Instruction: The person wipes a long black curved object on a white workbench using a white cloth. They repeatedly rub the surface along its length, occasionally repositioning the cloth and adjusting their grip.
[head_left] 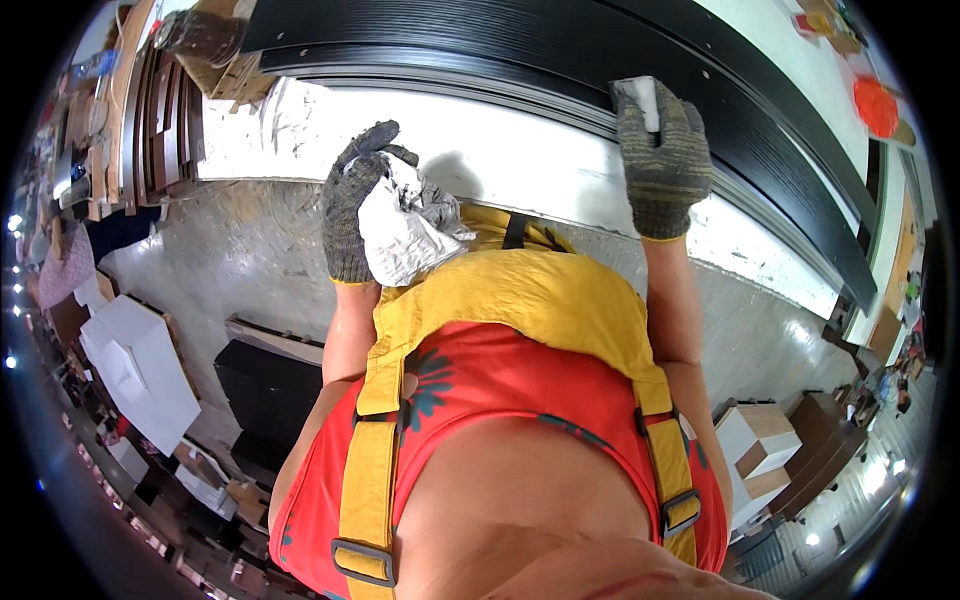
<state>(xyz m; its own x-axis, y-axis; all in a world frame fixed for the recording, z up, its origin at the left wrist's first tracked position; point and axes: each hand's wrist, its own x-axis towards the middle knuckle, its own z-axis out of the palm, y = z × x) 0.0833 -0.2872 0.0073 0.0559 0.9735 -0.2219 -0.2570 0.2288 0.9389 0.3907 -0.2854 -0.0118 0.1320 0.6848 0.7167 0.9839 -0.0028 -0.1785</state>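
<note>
My left hand (pixel 352 215), in a dark grey knitted glove, grips a crumpled white cloth (pixel 405 225) just in front of the yellow apron. Its fingertips are bent over near the white worktop (pixel 530 150). My right hand (pixel 665 165), gloved the same way, is closed on a small white block (pixel 643 100) that pokes up between the fingers. That hand rests at the near edge of a long black wood-grain board (pixel 480 35), which lies across the worktop. Small pale round spots dot the board's surface. Grooved dark strips (pixel 460 88) run along its near side.
A jar (pixel 200 38) stands on cardboard at the far left, beside stacked brown boards (pixel 165 130). A red round object (pixel 876 107) lies at the far right. Behind me are white panels (pixel 140 370) and boxes (pixel 755 450). Another person (pixel 70 265) is at the left.
</note>
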